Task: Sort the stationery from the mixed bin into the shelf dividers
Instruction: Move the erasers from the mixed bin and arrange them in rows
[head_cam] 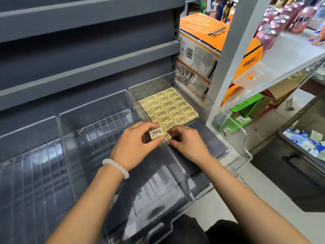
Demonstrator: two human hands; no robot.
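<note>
A pale yellow eraser (pixel 157 134), barcode side up, is pinched between thumb and fingers of the left hand (pixel 134 145), above the near end of the right clear tray (pixel 244 136). Another eraser (pixel 168 136) just beside it is pinched by the right hand (pixel 187 144). Neat rows of erasers (pixel 168 107) are laid flat farther back in that tray. A white bead bracelet (pixel 117 167) is worn on the left wrist.

Orange tissue packs (pixel 202 43) behind the shelf — pink drink cans (pixel 269 30) at right.
</note>
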